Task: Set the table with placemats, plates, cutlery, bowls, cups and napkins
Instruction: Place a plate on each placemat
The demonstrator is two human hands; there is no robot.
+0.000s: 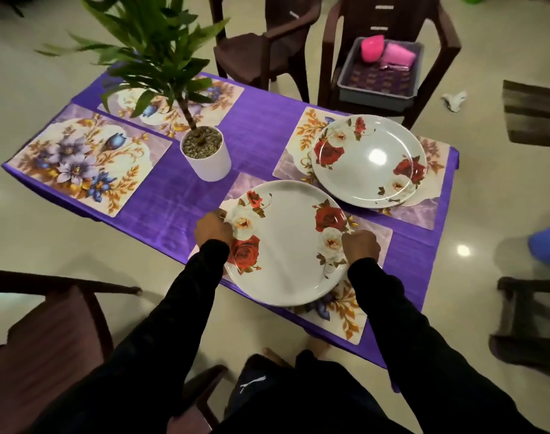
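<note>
We hold the plate (284, 242) squarely between left hand (213, 228) and right hand (360, 248) (both gripping opposite rims), directly over the near placemat (352, 321).

Left hand (213, 229) and right hand (360, 245), fingers curled, black-sleeved arms outstretched

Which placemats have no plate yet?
The two left of the potted plant: the near-left placemat and the far-left placemat behind it. Both right-hand mats carry rose plates.
</note>
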